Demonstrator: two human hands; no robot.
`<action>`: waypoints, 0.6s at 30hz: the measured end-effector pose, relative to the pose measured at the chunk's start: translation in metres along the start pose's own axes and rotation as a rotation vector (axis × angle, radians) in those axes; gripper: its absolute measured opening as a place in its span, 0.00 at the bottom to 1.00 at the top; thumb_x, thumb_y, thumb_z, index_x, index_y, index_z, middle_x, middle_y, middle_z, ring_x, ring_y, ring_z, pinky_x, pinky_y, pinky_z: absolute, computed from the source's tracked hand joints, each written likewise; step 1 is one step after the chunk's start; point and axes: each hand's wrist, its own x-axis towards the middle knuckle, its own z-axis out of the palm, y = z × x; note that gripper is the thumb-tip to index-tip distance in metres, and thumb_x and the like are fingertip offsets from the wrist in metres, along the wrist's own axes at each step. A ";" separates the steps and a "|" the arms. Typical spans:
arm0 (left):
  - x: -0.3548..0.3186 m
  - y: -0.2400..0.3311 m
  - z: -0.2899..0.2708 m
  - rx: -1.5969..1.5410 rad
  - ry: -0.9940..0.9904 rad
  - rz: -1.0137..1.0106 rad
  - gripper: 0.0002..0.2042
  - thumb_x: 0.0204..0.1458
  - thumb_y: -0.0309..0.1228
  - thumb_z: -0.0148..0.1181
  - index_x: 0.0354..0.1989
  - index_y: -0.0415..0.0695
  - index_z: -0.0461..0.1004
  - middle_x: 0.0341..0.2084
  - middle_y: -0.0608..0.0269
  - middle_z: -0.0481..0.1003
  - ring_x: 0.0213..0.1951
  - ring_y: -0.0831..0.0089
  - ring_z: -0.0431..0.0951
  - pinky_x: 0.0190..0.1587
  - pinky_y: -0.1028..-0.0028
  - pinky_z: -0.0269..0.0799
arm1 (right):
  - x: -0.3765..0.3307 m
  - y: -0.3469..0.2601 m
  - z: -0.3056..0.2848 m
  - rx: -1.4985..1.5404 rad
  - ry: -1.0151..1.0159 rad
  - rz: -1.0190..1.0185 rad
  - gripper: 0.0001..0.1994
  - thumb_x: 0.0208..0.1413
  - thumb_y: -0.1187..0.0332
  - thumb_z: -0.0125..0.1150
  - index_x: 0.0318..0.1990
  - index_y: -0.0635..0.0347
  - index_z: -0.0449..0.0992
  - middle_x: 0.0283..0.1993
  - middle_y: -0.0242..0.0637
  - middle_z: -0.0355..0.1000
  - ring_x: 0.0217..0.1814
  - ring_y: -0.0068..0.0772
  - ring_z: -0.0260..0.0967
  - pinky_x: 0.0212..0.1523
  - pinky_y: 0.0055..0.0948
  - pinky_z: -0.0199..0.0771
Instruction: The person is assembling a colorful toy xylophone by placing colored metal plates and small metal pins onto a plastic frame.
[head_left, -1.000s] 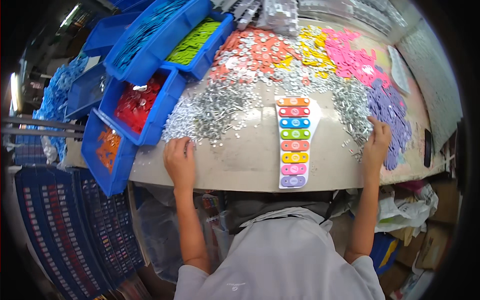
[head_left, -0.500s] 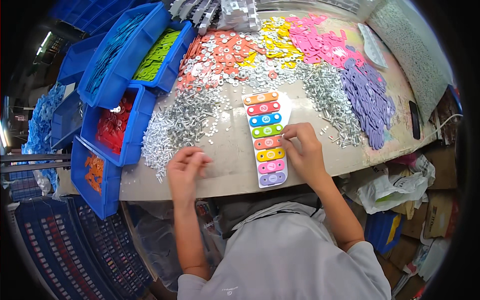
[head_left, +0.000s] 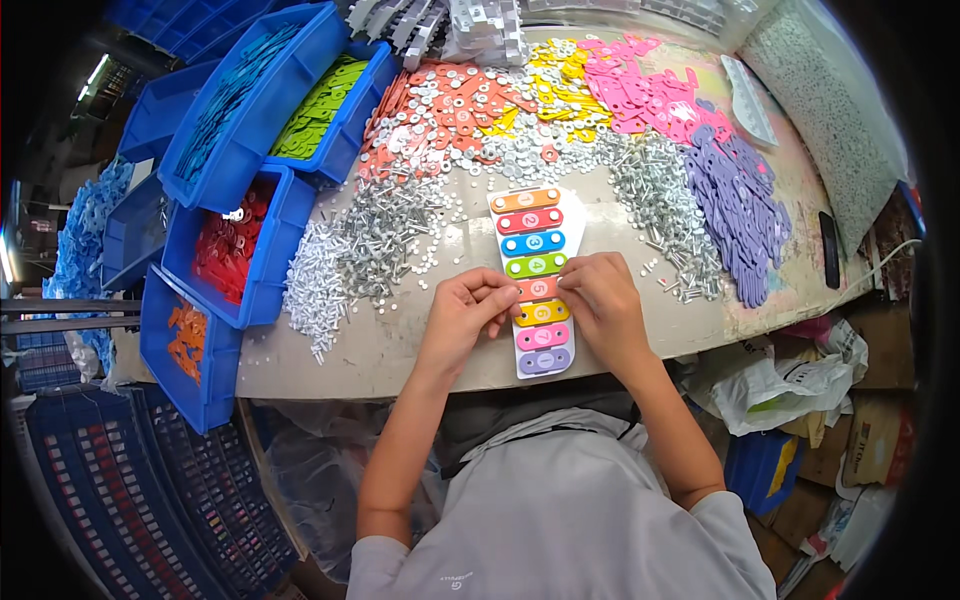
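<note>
A toy xylophone (head_left: 541, 267) lies upright before me on the table, with a white base and a column of coloured bars. White pin heads show at both ends of the upper bars, orange to green; the lower bars have dark open holes. My left hand (head_left: 468, 315) is closed in a pinch at the left end of the coral bar (head_left: 538, 289). At that bar's right end, my right hand (head_left: 602, 298) is also pinched, thumb and fingertips together. Whatever is between the fingers of either hand is too small or hidden to make out.
Loose metal pins (head_left: 385, 235) lie left of the xylophone, more pins (head_left: 660, 200) right. Behind are heaps of coral (head_left: 450, 100), yellow (head_left: 560, 85), pink (head_left: 635, 90) and purple bars (head_left: 740, 210). Blue bins (head_left: 262, 290) line the left edge; a dark phone-like object (head_left: 829, 250) lies right.
My left hand has moved right and up from the bare table to the coral bar, its fingers drawing together. My right hand stays by the bar's right end, its fingers now lower and closer together.
</note>
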 end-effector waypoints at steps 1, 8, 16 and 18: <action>0.001 0.000 0.000 0.014 -0.004 0.001 0.07 0.62 0.27 0.65 0.43 0.36 0.79 0.27 0.65 0.81 0.26 0.86 0.75 0.25 0.85 0.66 | 0.002 -0.002 -0.001 0.011 0.016 -0.007 0.07 0.53 0.80 0.68 0.37 0.63 0.75 0.41 0.38 0.77 0.46 0.40 0.73 0.45 0.35 0.74; 0.006 0.004 0.002 0.147 -0.038 -0.055 0.13 0.62 0.31 0.67 0.48 0.36 0.76 0.25 0.66 0.80 0.24 0.87 0.74 0.24 0.85 0.64 | -0.004 0.007 -0.004 0.600 -0.146 0.748 0.12 0.68 0.64 0.62 0.37 0.62 0.72 0.25 0.28 0.72 0.18 0.15 0.64 0.17 0.20 0.60; 0.020 0.014 0.014 0.220 -0.083 -0.181 0.26 0.59 0.38 0.71 0.56 0.37 0.65 0.19 0.72 0.73 0.15 0.89 0.65 0.16 0.83 0.52 | 0.009 0.016 -0.011 0.627 -0.418 0.851 0.17 0.69 0.56 0.62 0.35 0.62 0.71 0.19 0.27 0.67 0.13 0.16 0.61 0.13 0.22 0.55; 0.021 0.016 0.010 0.228 -0.097 -0.178 0.26 0.59 0.38 0.72 0.56 0.37 0.66 0.19 0.72 0.73 0.15 0.89 0.65 0.16 0.83 0.52 | 0.010 0.018 -0.013 0.651 -0.446 0.874 0.18 0.69 0.55 0.62 0.34 0.62 0.71 0.19 0.27 0.67 0.13 0.16 0.61 0.13 0.21 0.55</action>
